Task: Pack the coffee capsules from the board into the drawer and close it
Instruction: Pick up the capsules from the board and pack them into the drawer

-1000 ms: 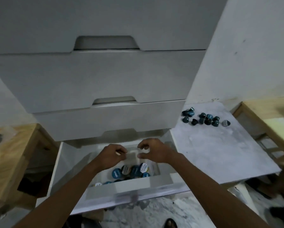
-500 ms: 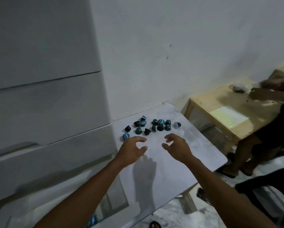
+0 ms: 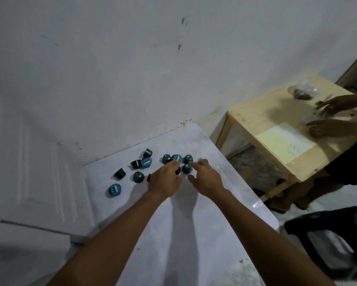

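Note:
Several blue and dark coffee capsules [image 3: 139, 176] lie scattered on the far part of the pale marbled board [image 3: 194, 223]. One blue capsule [image 3: 114, 190] sits apart at the left. My left hand [image 3: 165, 179] reaches over the middle of the group, fingers curled down onto a dark capsule; whether it grips one is unclear. My right hand [image 3: 206, 177] is just right of it, fingers spread, touching the right end of the cluster near a teal capsule [image 3: 187, 168]. The open drawer is out of view.
The white drawer unit [image 3: 33, 162] fills the left side. A white wall [image 3: 152, 69] backs the board. At the right, another person's hands [image 3: 334, 114] work on a low wooden table [image 3: 276, 129]. A dark chair [image 3: 328, 240] stands at the lower right.
My view swung from the open drawer to the board. Both hands left the drawer and moved forward onto the capsule cluster.

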